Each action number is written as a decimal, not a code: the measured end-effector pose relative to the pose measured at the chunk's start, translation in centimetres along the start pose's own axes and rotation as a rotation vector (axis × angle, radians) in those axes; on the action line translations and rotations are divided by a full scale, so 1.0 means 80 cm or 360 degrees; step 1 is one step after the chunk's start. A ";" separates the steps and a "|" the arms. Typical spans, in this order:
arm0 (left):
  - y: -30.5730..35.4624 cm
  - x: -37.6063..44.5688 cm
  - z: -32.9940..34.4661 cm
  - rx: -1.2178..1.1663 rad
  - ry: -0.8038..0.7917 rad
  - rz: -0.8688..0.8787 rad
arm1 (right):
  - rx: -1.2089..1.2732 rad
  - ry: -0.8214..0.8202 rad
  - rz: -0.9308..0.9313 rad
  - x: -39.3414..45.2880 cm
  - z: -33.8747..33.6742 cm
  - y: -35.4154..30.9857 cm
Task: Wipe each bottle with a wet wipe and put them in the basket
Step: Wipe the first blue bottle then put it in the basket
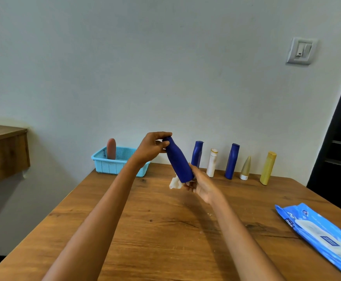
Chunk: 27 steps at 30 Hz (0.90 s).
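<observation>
A dark blue bottle is held tilted above the wooden table. My left hand grips its top end. My right hand is at its lower end and holds a crumpled white wet wipe against the bottle's base. A light blue basket stands at the table's far left corner with a reddish-brown bottle upright inside. Along the wall stand a blue bottle, a white bottle, another blue bottle, a small grey-beige tube and a yellow bottle.
A blue pack of wet wipes lies at the table's right edge. A wooden shelf juts from the wall at the left. A dark doorway is at the far right. A light switch sits on the wall.
</observation>
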<state>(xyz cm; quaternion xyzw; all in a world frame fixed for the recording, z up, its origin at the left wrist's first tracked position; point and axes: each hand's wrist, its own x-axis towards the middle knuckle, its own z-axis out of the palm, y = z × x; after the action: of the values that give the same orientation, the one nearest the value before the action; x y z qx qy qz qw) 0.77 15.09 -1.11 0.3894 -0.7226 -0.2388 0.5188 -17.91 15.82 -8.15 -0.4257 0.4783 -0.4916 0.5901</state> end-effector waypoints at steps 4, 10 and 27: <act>-0.002 0.000 -0.003 -0.0008 0.0042 -0.0012 | -0.0379 0.0385 0.0011 0.014 -0.006 0.008; -0.006 0.002 0.013 0.0159 -0.0004 -0.0037 | -0.0306 0.0509 -0.0313 0.010 -0.001 -0.007; -0.010 -0.006 0.052 0.0562 0.0095 -0.0096 | -0.0400 0.0309 -0.0592 -0.013 0.032 -0.015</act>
<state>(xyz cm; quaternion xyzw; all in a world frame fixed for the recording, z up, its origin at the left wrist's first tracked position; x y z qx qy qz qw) -2.76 14.75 -3.44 0.5028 -0.7256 -0.1120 0.4563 -15.68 16.72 -6.37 -0.5274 0.5036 -0.5670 0.3830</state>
